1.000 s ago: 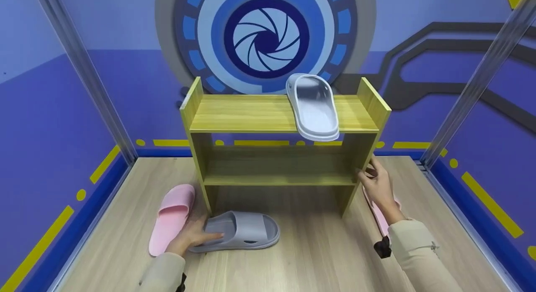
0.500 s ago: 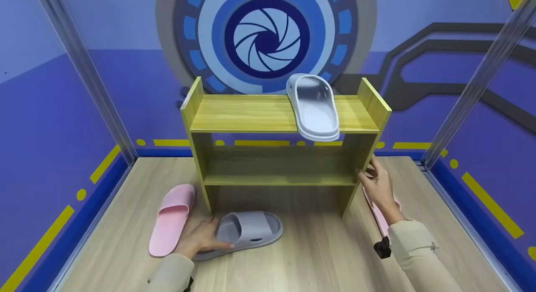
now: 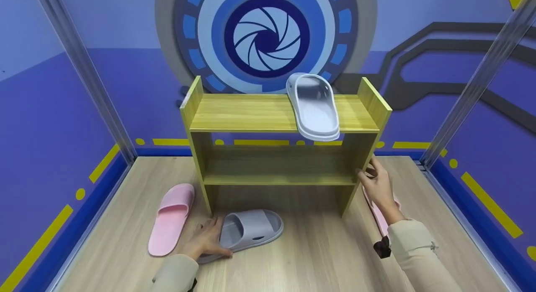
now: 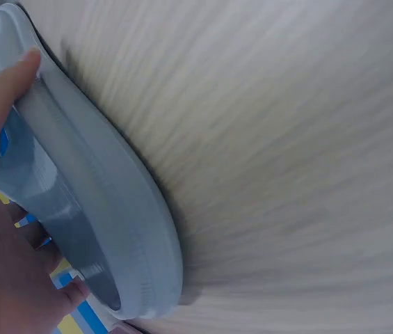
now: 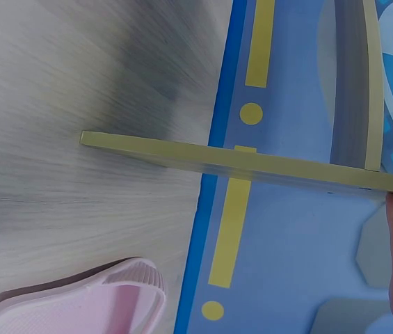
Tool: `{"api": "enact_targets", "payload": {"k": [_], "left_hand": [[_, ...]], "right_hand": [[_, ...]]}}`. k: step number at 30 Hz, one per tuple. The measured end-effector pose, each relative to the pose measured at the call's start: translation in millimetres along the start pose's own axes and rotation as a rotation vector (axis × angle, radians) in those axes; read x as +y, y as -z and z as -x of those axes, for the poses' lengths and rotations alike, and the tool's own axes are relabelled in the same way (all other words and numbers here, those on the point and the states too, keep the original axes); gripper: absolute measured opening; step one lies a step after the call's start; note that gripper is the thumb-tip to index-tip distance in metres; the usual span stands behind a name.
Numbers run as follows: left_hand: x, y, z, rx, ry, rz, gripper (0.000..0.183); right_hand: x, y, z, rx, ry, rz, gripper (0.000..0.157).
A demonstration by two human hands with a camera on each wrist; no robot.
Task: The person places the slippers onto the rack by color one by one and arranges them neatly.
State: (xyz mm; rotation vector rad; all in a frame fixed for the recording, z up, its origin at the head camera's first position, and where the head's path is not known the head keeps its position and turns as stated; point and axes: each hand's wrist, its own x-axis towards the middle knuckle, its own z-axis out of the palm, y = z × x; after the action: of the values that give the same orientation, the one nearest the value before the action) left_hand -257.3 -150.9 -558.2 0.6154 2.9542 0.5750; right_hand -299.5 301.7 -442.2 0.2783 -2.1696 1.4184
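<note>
My left hand [image 3: 206, 241] grips the heel end of a grey slipper [image 3: 256, 226] on the floor, in front of the shoe rack's left side. In the left wrist view the thumb [image 4: 8, 87] lies along one edge of the slipper [image 4: 130, 188], with the other fingers across on the far edge. My right hand [image 3: 379, 189] touches the outer side of the wooden shoe rack [image 3: 243, 112], near its middle shelf. The right wrist view shows a fingertip against the side panel [image 5: 273, 163]. Another grey slipper [image 3: 317, 112] stands on the top shelf, its heel overhanging the front edge.
A pink slipper [image 3: 171, 220] lies left of the rack. Its mate [image 3: 379, 214], partly hidden by my right forearm, lies on the right and shows in the right wrist view. Printed blue walls [image 3: 125, 82] enclose the wooden floor [image 3: 310, 250] behind and at both sides.
My left hand has moved slightly right and nearer to me, turning the grey slipper so its heel end swings toward me. The right hand and the rack stay put.
</note>
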Motion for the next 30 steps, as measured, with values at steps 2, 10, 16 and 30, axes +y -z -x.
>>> {"api": "enact_targets", "payload": {"k": [2, 10, 16, 30], "left_hand": [[0.6, 0.1, 0.5, -0.001, 0.002, 0.006, 0.104], [4.9, -1.5, 0.0, 0.029, -0.032, -0.039, 0.098], [9.6, 1.7, -2.2, 0.066, -0.109, -0.093, 0.092], [31.3, 32.4, -6.1, 0.102, -0.174, -0.100, 0.094]], "right_hand": [[-6, 0.3, 1, -0.005, 0.009, 0.000, 0.054], [-27, -1.2, 5, 0.005, 0.019, -0.002, 0.053], [-26, -1.5, 4, -0.004, 0.016, -0.069, 0.053], [-26, -2.0, 4, 0.008, 0.028, -0.037, 0.053]]}}
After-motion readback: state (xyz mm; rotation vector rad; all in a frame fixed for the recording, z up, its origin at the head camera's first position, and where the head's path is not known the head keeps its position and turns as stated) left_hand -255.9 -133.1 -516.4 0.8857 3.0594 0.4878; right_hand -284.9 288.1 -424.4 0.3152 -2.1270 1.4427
